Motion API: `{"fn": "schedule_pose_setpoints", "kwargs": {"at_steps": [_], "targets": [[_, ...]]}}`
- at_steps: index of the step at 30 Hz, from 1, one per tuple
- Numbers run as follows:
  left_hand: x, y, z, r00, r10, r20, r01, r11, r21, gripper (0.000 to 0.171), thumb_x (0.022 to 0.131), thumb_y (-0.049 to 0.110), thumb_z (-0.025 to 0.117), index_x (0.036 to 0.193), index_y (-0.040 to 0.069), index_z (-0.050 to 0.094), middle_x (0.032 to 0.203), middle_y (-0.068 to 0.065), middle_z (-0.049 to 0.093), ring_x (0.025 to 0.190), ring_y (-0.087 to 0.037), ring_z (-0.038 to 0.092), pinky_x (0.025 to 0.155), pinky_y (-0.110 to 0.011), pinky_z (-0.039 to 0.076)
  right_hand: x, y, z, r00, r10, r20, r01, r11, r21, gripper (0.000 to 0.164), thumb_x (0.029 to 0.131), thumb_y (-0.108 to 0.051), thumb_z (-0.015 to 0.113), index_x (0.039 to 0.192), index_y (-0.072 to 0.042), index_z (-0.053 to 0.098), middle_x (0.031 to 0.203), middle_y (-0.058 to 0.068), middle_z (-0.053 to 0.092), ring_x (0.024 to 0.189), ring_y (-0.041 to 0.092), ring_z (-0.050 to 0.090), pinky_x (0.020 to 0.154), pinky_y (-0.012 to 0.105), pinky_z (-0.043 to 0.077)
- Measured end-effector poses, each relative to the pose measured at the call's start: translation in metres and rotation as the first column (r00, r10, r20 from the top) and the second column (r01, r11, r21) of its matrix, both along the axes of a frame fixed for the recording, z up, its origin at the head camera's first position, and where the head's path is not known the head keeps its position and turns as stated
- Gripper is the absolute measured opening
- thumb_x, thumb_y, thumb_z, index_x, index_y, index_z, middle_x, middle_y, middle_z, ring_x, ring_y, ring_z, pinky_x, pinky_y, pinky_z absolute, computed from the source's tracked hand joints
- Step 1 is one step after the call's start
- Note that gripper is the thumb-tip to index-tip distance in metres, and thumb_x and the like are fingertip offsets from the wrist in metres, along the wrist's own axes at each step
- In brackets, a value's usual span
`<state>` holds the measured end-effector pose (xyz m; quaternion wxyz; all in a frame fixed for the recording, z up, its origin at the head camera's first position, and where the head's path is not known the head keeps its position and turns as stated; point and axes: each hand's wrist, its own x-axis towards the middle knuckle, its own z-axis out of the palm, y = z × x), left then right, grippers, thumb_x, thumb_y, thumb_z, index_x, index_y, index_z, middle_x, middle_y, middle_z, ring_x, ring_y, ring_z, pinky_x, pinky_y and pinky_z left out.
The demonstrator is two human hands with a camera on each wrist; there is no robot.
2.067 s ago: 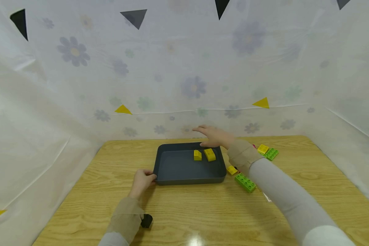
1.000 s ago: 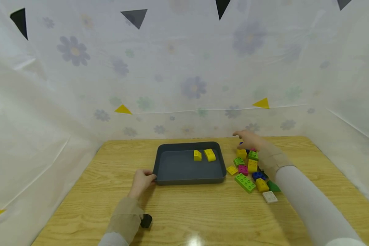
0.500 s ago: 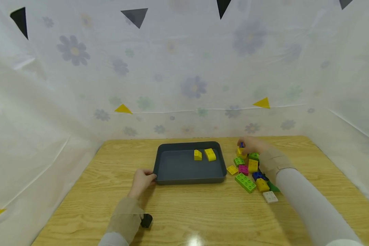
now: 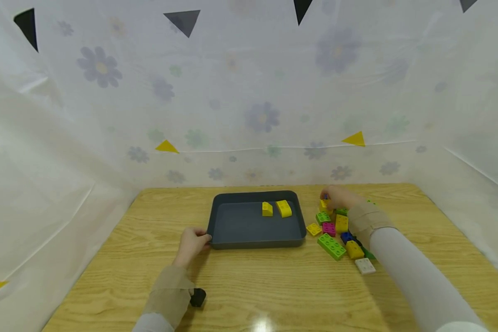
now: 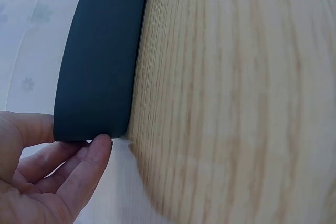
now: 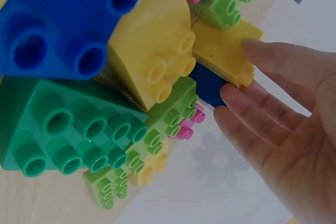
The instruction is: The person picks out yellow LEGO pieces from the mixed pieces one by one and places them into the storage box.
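Observation:
A dark grey tray (image 4: 240,228) lies on the table with two yellow toy bricks, a sloped one (image 4: 267,209) and a curved one (image 4: 284,208), at its right side. My left hand (image 4: 191,246) holds the tray's near left corner, thumb at the rim and fingers against the wall (image 5: 100,66). At the far end of the brick pile, my right hand (image 4: 342,197) pinches a yellow toy brick (image 6: 226,48) between thumb and fingers. A blue brick (image 6: 207,85) is right beside the fingers. In the head view the hand covers part of this yellow brick.
Right of the tray lie loose bricks: a long light green one (image 4: 331,246), a magenta one (image 4: 329,229), a white one (image 4: 364,266), a yellow one (image 4: 354,250) and several others. A patterned white sheet (image 4: 249,92) hangs behind the table.
My right hand has moved right from above the tray to the brick pile, then lowered and closed on a yellow brick. My left hand has stayed at the tray corner.

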<state>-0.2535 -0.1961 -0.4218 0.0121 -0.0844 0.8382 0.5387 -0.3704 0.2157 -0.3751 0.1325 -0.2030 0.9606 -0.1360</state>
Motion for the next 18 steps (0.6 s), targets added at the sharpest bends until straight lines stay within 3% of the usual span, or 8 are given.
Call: {"fn": "schedule_pose_setpoints", "kwargs": {"at_steps": [18], "targets": [[-0.0033,-0.0007,-0.0025,1.0,0.008,0.005,-0.008,1.0,-0.009,0.024,0.084,-0.005,0.055,0.103,-0.018,0.059,0.097,-0.031,0.058,0.076,-0.032,0.066,0.067,-0.035,0.058,-0.0001,-0.0031,-0.0057,1.0,0.006,0.002,-0.006,1.0,-0.015,0.032,0.078,0.005,0.064,0.108,0.011,0.055,0.102,0.024,0.055,0.094,0.037,0.053,0.08,0.048,0.05]]}}
